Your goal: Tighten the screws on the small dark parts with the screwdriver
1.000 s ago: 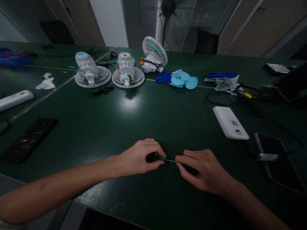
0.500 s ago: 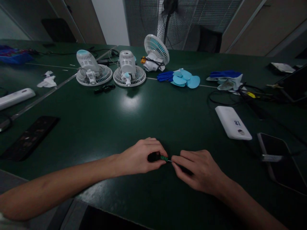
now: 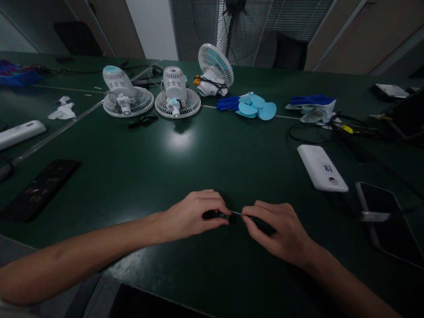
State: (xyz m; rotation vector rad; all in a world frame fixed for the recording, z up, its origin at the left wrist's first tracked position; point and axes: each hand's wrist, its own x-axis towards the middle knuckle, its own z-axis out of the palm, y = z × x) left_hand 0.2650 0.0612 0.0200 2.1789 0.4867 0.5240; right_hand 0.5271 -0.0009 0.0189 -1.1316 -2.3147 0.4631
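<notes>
My left hand [image 3: 198,213] rests on the table with thumb and fingers pinched on a small circuit board [image 3: 222,215], dark with a little green showing. Most of the board is hidden by the fingers. To the right, my right hand [image 3: 276,227] is closed around a thin screwdriver [image 3: 237,213]; its dark handle lies under the palm. The metal shaft points left, and its tip is beside the left fingertips at the board. Whether the tip touches the board is too small to tell.
White fan units [image 3: 175,90] stand at the back of the green table [image 3: 149,163]. Nearby lie a light-blue fan blade [image 3: 256,107] and blue-white gloves [image 3: 313,108]. At right are a white power bank [image 3: 322,168] and a phone [image 3: 380,203]; a dark tray [image 3: 39,187] lies left.
The board has tilted, so less of its green face shows. My right hand has shifted slightly right and up, with the screwdriver shaft now more exposed and angled.
</notes>
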